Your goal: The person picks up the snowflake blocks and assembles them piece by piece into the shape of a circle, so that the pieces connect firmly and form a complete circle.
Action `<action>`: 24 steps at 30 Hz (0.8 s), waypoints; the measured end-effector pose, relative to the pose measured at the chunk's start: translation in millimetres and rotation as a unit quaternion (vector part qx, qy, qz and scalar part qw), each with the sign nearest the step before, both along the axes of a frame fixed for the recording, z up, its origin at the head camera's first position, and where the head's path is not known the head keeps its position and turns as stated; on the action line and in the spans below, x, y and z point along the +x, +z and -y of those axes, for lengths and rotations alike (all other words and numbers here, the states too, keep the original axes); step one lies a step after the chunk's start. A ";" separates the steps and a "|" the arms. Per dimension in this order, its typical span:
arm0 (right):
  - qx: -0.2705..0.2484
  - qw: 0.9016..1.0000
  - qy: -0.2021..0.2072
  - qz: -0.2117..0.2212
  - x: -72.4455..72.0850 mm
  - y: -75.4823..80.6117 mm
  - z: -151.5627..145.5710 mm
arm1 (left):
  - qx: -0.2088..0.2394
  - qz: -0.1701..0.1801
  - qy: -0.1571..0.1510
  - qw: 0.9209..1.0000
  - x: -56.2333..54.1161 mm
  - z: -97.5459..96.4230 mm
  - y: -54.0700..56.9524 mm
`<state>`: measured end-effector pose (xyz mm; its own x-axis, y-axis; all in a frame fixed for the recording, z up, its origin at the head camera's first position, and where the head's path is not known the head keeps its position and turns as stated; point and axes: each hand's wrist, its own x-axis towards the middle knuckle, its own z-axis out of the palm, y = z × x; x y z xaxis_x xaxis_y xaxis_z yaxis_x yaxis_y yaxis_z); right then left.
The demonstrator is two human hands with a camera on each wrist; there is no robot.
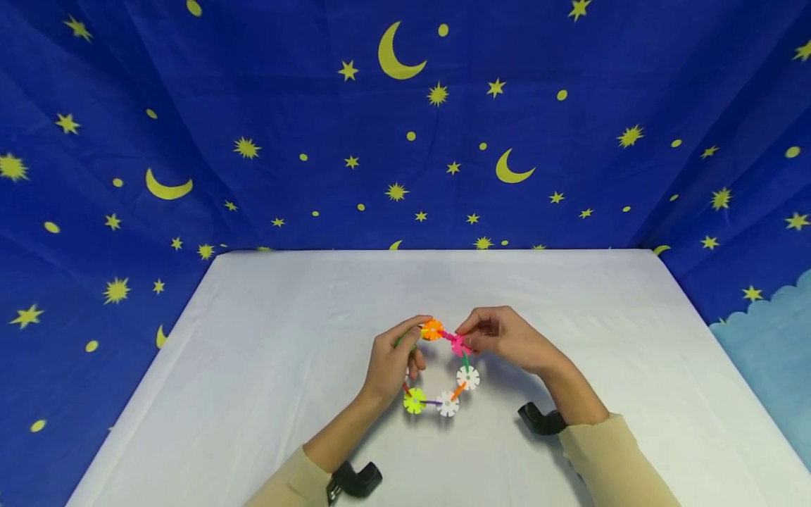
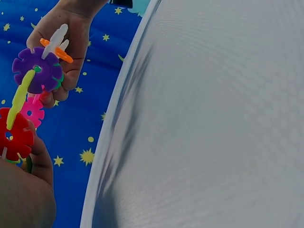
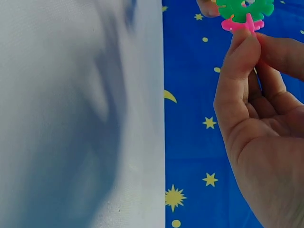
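Note:
Both hands hold up a closed ring of notched plastic snowflake discs, slotted together in many colours, above the white table. My left hand [image 1: 388, 366] pinches the ring's left side, near an orange disc [image 1: 433, 329]. With thumb and fingertip, my right hand [image 1: 512, 339] pinches a pink disc [image 1: 460, 345] at the upper right. Below hang a white disc [image 1: 468, 378], a second white disc [image 1: 448, 403] and a yellow disc [image 1: 415, 401]. The left wrist view shows a purple disc [image 2: 38, 71] and a red disc [image 2: 19, 135]; a green disc [image 3: 232, 8] appears in the right wrist view.
A white cloth covers the table [image 1: 304, 310]. Blue curtains [image 1: 285, 105] with yellow moons and stars stand behind and at the sides. A black curved mount [image 1: 357, 480] sits at the left wrist, another black mount [image 1: 540, 420] at the right wrist.

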<state>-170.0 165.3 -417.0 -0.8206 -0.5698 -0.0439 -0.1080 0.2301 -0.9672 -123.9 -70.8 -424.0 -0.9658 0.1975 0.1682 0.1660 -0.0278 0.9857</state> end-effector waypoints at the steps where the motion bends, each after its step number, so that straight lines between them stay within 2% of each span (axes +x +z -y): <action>1: 0.000 1.000 0.000 -0.005 0.2 0.1 0.7 | -0.003 0.000 0.000 1.000 0.3 0.2 0.2; 11: 0.012 1.000 -0.017 -0.021 2.7 -0.7 4.9 | -0.012 0.002 0.001 1.000 -0.2 0.0 1.3; 19: 0.018 0.999 -0.023 -0.013 3.2 -1.0 8.0 | -0.027 0.018 0.005 0.999 -0.7 0.4 3.2; 24: 0.041 0.999 -0.018 -0.025 2.8 -2.5 10.2 | -0.036 0.013 -0.003 0.999 -0.7 0.4 3.7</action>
<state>-167.2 155.2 -419.5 -0.8428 -0.5360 -0.0489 -0.1451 0.3138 -0.9384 -124.6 -71.2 -420.3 -0.9686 0.2132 0.1280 0.1401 0.0427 0.9892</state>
